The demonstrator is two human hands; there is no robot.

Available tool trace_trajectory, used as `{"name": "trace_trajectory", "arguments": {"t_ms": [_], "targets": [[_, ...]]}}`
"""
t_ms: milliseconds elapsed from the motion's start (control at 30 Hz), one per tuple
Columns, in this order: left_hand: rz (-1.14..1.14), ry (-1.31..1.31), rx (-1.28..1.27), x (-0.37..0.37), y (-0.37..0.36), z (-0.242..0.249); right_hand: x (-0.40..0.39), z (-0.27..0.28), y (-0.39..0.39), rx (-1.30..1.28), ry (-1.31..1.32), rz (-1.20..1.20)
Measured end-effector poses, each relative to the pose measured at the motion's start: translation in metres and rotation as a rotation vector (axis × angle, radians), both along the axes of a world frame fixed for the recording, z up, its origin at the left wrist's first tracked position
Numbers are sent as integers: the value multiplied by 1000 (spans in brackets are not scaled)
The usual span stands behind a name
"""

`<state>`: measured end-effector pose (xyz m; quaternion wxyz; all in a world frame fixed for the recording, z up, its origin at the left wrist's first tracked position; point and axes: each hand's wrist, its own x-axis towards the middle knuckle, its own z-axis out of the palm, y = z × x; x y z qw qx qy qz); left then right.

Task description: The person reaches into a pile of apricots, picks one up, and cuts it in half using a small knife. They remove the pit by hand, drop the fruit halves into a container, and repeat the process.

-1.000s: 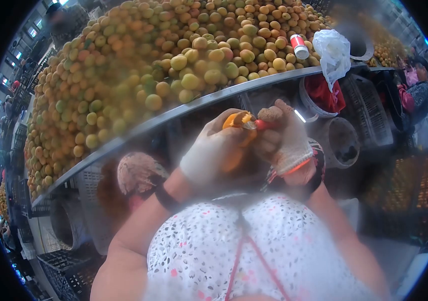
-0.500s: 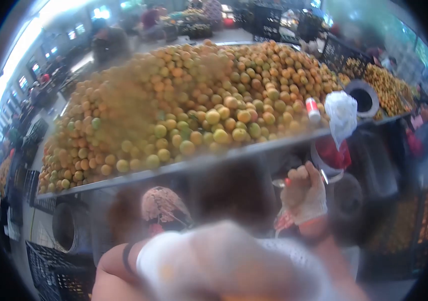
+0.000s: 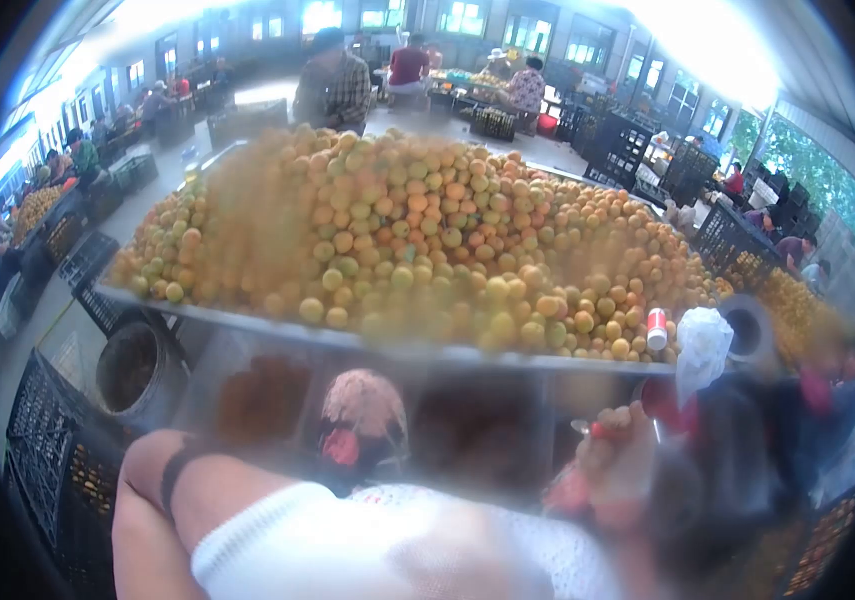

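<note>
My right hand (image 3: 619,455), in a pale glove, is raised below the table's front edge, its fingers curled round a small metal thing with a red part (image 3: 597,430) that I cannot make out. My left arm, in a white sleeve (image 3: 317,540), bends across the bottom of the view; the hand is blurred and its fingers cannot be told. Above both hands lies a big heap of orange-yellow round fruit (image 3: 427,210) on a table with a metal front edge (image 3: 327,338). A red-and-white bottle (image 3: 656,328) and a white plastic bag (image 3: 702,345) are at its right end.
Black crates (image 3: 42,450) and a round bucket (image 3: 130,368) stand at the left. Beneath the table edge is a bin with dark contents (image 3: 262,395). A person in a checked shirt (image 3: 335,90) is behind the heap. Other people and crates (image 3: 619,150) are farther back.
The view has tilted up, showing more of the hall. My left arm has straightened into clearer view at the lower left; the blurred pale shape with orange patches at bottom centre is gone.
</note>
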<state>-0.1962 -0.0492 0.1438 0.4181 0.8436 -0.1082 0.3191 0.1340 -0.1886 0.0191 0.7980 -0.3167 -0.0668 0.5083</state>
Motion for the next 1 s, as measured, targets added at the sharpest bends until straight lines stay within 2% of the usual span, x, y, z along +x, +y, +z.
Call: {"name": "trace_trajectory", "arguments": {"t_ms": [67,167,233,300,333,400,433,467,500,567,600,633,700,767,800,833,867,900,967,1000], "targets": [[22,16,25,-19,-2,-7,-6,4,5,6,-42,-48],[32,52,89,20,5,13,-2,-4,6,-50,-101,-81],[29,84,138,13,19,16,-2,-4,7,-63,-94,-98],[359,551,-349,-11,35,11,0,-7,6,-86,-82,-113],[497,518,-394,-28,59,-29,-3,-3,10,-129,-106,-160],[829,635,-352,-67,106,-97,9,-12,8,-174,-126,-157],[1001,792,-90,-86,121,-117,13,-19,11,-182,-114,-154],[1160,937,190,-101,135,-130,15,-24,16,-246,-136,-276],[1159,945,197,-109,150,-135,20,-28,21,-309,-159,-402],[1291,674,-182,-119,181,-145,35,-36,25,-328,-146,-400],[1189,496,-55,-128,210,-161,47,-43,26,-376,-128,-401],[1056,428,272,-122,226,-151,55,-46,29,-423,-109,-401],[1123,298,-294,-108,295,-170,70,-56,31,-424,-102,-362],[1173,320,-211,-75,342,-158,85,-69,33,-422,-93,-317],[1056,228,-227,-57,367,-154,92,-76,32,-423,-96,-301],[1048,243,-223,-40,391,-151,94,-77,37,-424,-101,-285],[1135,256,-139,-21,415,-148,93,-77,47,-542,-142,-418],[1220,269,-55,-3,439,-149,97,-76,50,-551,-132,-423],[1400,428,354,14,491,-155,108,-78,55,-472,-16,-317],[1393,413,161,30,499,-148,118,-84,56,-455,60,-246]]}}
